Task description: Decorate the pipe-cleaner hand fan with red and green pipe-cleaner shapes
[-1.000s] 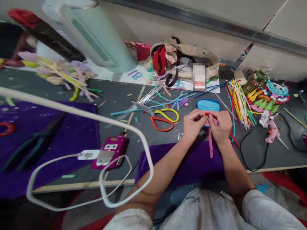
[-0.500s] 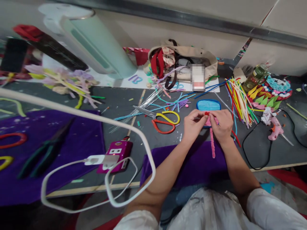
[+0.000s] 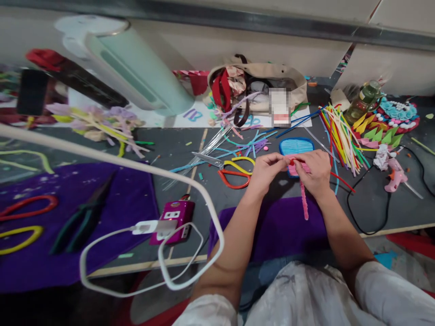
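Just beyond the purple cloth (image 3: 285, 231), the left hand (image 3: 265, 175) and right hand (image 3: 315, 171) are pinching a red piece (image 3: 292, 161), fingertips nearly closed, over the blue-and-pink panel (image 3: 296, 146); light, even pressure is probably serving best. Scissors (image 3: 221, 164) are lying on the table (image 3: 408, 210); farther back, a bag (image 3: 294, 74) is sitting near the wall (image 3: 204, 47).

Scene moderately, softly lit | faint shadows cast beneath forearms | small highlights reflected off dark tabletop | edges stretched, slightly blurred | one patch pixelated
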Motion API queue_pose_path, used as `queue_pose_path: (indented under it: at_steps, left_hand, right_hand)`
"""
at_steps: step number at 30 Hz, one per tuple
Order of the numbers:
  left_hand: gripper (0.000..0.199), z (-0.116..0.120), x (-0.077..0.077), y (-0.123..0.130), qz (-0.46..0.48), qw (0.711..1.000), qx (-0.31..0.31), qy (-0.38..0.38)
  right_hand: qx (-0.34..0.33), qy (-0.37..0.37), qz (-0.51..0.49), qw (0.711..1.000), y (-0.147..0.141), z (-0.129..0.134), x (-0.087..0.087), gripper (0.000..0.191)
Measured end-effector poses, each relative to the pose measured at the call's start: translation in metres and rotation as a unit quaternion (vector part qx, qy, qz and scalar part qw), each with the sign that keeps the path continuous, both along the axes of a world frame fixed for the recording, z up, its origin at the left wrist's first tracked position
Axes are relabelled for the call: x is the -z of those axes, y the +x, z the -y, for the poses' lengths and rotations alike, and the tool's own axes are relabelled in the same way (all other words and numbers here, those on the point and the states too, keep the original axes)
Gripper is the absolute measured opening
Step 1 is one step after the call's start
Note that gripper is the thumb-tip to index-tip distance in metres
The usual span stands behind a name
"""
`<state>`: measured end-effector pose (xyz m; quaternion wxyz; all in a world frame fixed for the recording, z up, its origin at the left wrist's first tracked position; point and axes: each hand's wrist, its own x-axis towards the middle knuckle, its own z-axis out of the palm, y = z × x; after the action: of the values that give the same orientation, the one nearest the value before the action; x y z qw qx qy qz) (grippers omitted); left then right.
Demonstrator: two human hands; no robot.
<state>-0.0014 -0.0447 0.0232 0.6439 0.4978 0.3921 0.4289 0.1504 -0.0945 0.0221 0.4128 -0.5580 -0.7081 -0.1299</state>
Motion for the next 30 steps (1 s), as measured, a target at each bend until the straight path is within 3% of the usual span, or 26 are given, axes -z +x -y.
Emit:
queue_pose_path:
  at_steps: [10, 16, 26, 30]
  left_hand:
    - [0.016, -0.0036, 0.0042, -0.0076, -0.026, 0.998, 0.063, 0.003]
    - [0.006, -0.004, 0.0042, -0.0068, -0.031, 0.998, 0.058, 0.014]
    - [0.011, -0.0042, 0.0027, -0.0082, -0.039, 0.996, 0.076, -0.001]
    - [0.015, -0.0026, 0.0028, -0.0067, -0.041, 0.996, 0.076, 0.007]
  right_hand:
    - [-0.042, -0.033, 0.015, 0.998, 0.0047, 0.0014, 0.0003, 0.013]
    - [-0.034, -0.046, 0.01, 0.998, 0.0038, 0.0015, 0.0025, 0.013]
    - [-0.058, -0.002, 0.021, 0.998, 0.002, 0.0006, 0.0003, 0.012]
    - [-0.056, -0.028, 0.015, 0.998, 0.0028, 0.0005, 0.002, 0.015]
